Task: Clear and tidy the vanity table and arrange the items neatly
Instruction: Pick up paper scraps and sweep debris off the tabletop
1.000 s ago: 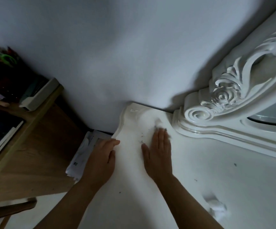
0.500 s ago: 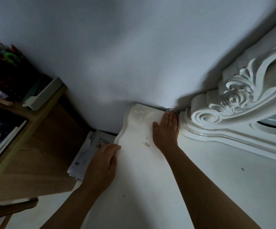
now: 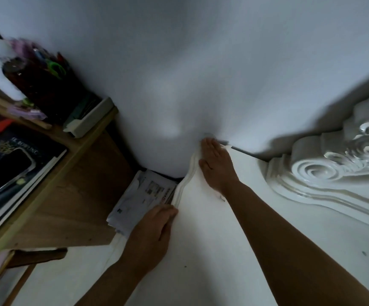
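White vanity table (image 3: 212,250), rigid and smooth: right hand (image 3: 217,166) lies flat at centre frame; left hand (image 3: 150,237) rests flat at its edge, beside light, floppy papers (image 3: 141,195), probably best pinched at the near edge.

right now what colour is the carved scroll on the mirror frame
Glossy white carved scroll, seen in the head view.

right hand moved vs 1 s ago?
Yes. The right hand has slid along the vanity table away from the person, into its back-left corner, with fingertips now at the wall.
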